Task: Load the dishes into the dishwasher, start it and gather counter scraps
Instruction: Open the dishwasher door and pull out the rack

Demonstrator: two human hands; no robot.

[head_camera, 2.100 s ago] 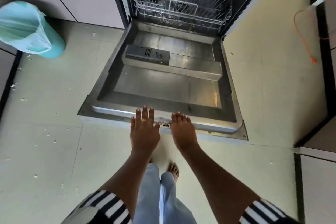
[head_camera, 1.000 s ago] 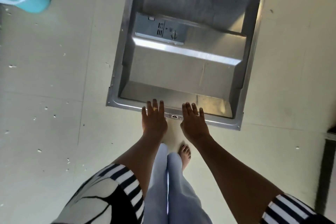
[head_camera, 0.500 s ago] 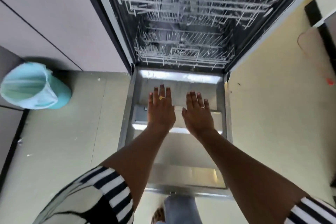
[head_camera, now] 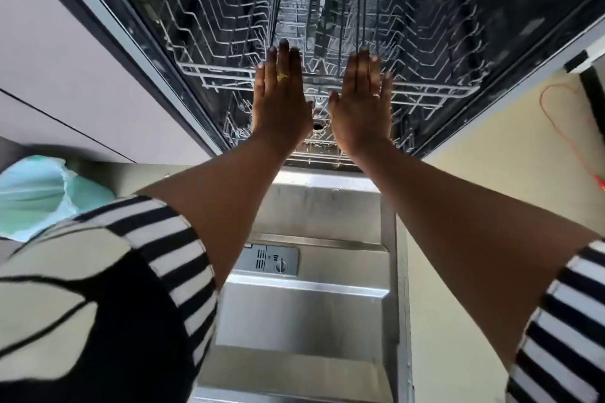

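Standing over the lowered dishwasher door [head_camera: 311, 321], a person faced its bare racks. At the left sat a lined bin [head_camera: 39, 196]. The left hand [head_camera: 278, 98], then the right hand [head_camera: 360, 101], were flat and released, grasping nothing, in front of the upper rack [head_camera: 435, 93]. No dishes showed. Loading seemed barely begun; the next move would likely call for gripping the rack's front rail.

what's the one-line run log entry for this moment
left hand: open, empty | right hand: open, empty | both: held out at upper rack | rack: looks bare | dishwasher door: down

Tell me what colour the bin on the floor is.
Teal, lined with a pale blue-green bag: the bin, in the head view.
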